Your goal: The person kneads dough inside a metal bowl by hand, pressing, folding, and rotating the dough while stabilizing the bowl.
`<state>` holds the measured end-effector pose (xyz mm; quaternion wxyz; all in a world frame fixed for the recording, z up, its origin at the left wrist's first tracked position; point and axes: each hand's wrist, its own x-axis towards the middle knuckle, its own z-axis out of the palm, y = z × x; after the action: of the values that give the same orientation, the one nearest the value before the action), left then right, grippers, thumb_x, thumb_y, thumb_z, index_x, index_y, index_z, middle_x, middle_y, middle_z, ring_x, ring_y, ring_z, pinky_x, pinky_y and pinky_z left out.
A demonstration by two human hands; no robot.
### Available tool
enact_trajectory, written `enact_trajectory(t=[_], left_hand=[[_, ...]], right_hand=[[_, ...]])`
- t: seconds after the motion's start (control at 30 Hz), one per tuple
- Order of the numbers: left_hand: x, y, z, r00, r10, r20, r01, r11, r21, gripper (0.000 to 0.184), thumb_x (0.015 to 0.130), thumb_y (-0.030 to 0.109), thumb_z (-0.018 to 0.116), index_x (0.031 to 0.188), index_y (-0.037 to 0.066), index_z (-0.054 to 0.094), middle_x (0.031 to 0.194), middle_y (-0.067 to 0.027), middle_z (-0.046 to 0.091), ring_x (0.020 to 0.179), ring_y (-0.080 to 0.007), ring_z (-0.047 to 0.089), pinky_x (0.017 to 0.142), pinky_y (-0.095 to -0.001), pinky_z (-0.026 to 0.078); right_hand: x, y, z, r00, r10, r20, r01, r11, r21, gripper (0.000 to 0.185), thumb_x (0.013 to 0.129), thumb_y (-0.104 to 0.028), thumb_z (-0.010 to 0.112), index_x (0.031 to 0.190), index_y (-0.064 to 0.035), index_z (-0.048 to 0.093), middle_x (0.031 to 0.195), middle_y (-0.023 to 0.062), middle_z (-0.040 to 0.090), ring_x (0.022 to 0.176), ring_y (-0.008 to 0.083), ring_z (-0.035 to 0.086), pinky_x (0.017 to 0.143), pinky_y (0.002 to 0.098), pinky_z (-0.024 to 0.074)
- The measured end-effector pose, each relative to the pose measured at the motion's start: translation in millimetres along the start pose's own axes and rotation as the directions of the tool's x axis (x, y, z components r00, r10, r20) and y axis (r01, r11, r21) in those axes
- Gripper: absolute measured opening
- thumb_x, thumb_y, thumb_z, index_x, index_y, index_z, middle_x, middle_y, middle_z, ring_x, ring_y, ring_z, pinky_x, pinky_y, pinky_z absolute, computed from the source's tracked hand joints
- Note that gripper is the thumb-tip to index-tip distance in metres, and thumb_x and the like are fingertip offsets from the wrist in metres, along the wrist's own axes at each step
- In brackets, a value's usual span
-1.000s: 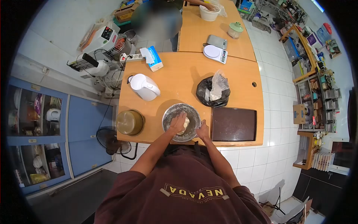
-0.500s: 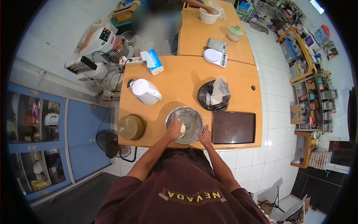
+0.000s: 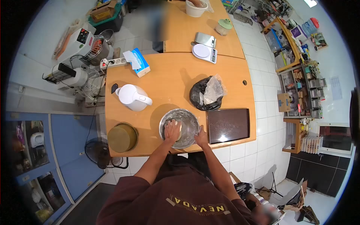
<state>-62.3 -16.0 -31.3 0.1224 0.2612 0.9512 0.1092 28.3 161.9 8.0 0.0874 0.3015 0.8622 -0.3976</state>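
Note:
A metal mixing bowl (image 3: pixel 190 122), smeared pale inside, stands near the table's front edge. Inside it, my left hand (image 3: pixel 172 130) presses on a lump of pale dough (image 3: pixel 179 133), its fingers bent over the dough and covering much of it. My right hand (image 3: pixel 201 137) grips the bowl's right rim, thumb and fingers closed round it. Just right of that hand lies a dark rectangular baking tray (image 3: pixel 228 125). Behind the bowl sits a black plastic bag (image 3: pixel 197 95) with a clear bag (image 3: pixel 213 90) in its mouth.
A white electric kettle (image 3: pixel 133 97) and an upturned brownish container (image 3: pixel 122 137) stand to the left. Farther back are a tissue box (image 3: pixel 139 64), a power strip (image 3: pixel 114 63) and a kitchen scale (image 3: pixel 205 53). Another person's hand reaches into a white tub (image 3: pixel 195 9).
The view has shifted, so the table's things appear farther left. My left hand has moved over the dough, its fingers now more bent. My right hand stays on the bowl's rim.

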Motion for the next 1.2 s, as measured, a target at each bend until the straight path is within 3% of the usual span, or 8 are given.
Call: enact_trajectory(t=[0.17, 0.23, 0.37, 0.57, 0.77, 0.9, 1.1, 1.2], left_hand=[[21.7, 9.9, 0.9, 0.998, 0.010, -0.056, -0.007, 0.999, 0.053, 0.039, 0.090, 0.022, 0.061, 0.129, 0.018, 0.063, 0.119, -0.0109, 0.059, 0.111, -0.0338, 0.057, 0.088, -0.0536, 0.048], [25.0, 11.6, 5.5, 0.998, 0.011, -0.067, -0.010, 1.000, 0.019, 0.043, 0.087, 0.024, 0.065, 0.129, 0.018, 0.063, 0.123, -0.0115, 0.058, 0.113, -0.0335, 0.055, 0.092, -0.0539, 0.047], [23.0, 11.5, 1.6, 0.997, -0.014, -0.071, 0.009, 0.998, -0.062, 0.067, 0.072, 0.031, 0.082, 0.133, 0.014, 0.059, 0.122, -0.0117, 0.057, 0.113, -0.0327, 0.054, 0.095, -0.0519, 0.043], [15.7, 11.7, -0.6, 0.978, -0.202, -0.061, 0.165, 0.911, -0.378, 0.076, 0.074, 0.034, 0.083, 0.139, 0.009, 0.053, 0.128, -0.0154, 0.053, 0.126, -0.0391, 0.047, 0.102, -0.0576, 0.039], [-10.6, 7.2, -28.6, 0.995, 0.041, -0.096, -0.079, 0.897, -0.436, 0.069, 0.072, 0.029, 0.083, 0.132, 0.003, 0.059, 0.127, -0.0157, 0.053, 0.122, -0.0393, 0.046, 0.098, -0.0554, 0.041], [-22.0, 5.4, -49.8, 0.973, 0.232, -0.015, -0.224, 0.916, -0.334, 0.062, 0.072, 0.025, 0.082, 0.127, 0.002, 0.062, 0.125, -0.0155, 0.051, 0.120, -0.0376, 0.047, 0.097, -0.0530, 0.043], [-22.2, 0.7, -46.2, 0.989, 0.135, -0.065, -0.150, 0.888, -0.435, 0.064, 0.071, 0.026, 0.083, 0.127, 0.002, 0.062, 0.128, -0.0196, 0.048, 0.120, -0.0394, 0.048, 0.099, -0.0542, 0.043], [-17.7, -11.5, -38.0, 0.984, 0.164, 0.069, -0.127, 0.919, -0.374, 0.068, 0.069, 0.029, 0.085, 0.128, 0.001, 0.062, 0.130, -0.0224, 0.046, 0.121, -0.0418, 0.048, 0.100, -0.0551, 0.043]], right_hand=[[-7.5, 7.7, 2.9, 0.999, -0.038, -0.030, 0.039, 0.999, 0.026, 0.046, 0.078, -0.010, 0.069, 0.114, -0.0045, 0.042, 0.086, 0.0352, 0.066, 0.087, 0.0552, 0.064, 0.075, 0.0589, 0.0515], [-12.7, 2.2, 0.6, 0.997, 0.073, 0.031, -0.074, 0.996, 0.052, 0.051, 0.075, -0.005, 0.067, 0.120, -0.0010, 0.042, 0.092, 0.0356, 0.066, 0.096, 0.0539, 0.064, 0.078, 0.0550, 0.0528], [-17.0, 3.9, 0.5, 0.999, 0.052, -0.010, -0.051, 0.994, 0.095, 0.048, 0.076, -0.005, 0.067, 0.117, -0.0010, 0.042, 0.093, 0.0354, 0.066, 0.096, 0.0541, 0.064, 0.077, 0.0549, 0.0527], [-17.0, -8.2, -5.1, 0.997, -0.051, -0.054, 0.056, 0.994, 0.095, 0.042, 0.078, -0.002, 0.065, 0.114, -0.0042, 0.042, 0.090, 0.0340, 0.066, 0.094, 0.0536, 0.064, 0.078, 0.0559, 0.0517], [-15.1, -1.0, -4.8, 0.999, -0.012, -0.038, 0.018, 0.986, 0.165, 0.042, 0.077, 0.000, 0.065, 0.112, -0.0012, 0.043, 0.095, 0.0323, 0.068, 0.097, 0.0503, 0.066, 0.079, 0.0523, 0.0532], [-15.6, 4.3, -0.7, 0.999, -0.007, -0.033, 0.015, 0.976, 0.215, 0.044, 0.078, -0.003, 0.068, 0.115, -0.0017, 0.044, 0.099, 0.0336, 0.068, 0.101, 0.0505, 0.066, 0.082, 0.0519, 0.0532], [-18.3, 16.1, 20.8, 0.999, 0.028, 0.023, -0.032, 0.987, 0.159, 0.043, 0.079, -0.007, 0.068, 0.116, -0.0020, 0.045, 0.099, 0.0326, 0.068, 0.103, 0.0515, 0.064, 0.084, 0.0527, 0.0529], [-21.3, 24.3, 31.3, 1.000, 0.028, 0.011, -0.030, 0.979, 0.200, 0.033, 0.085, -0.004, 0.064, 0.112, -0.0016, 0.045, 0.092, 0.0290, 0.068, 0.093, 0.0462, 0.071, 0.072, 0.0513, 0.0606]])
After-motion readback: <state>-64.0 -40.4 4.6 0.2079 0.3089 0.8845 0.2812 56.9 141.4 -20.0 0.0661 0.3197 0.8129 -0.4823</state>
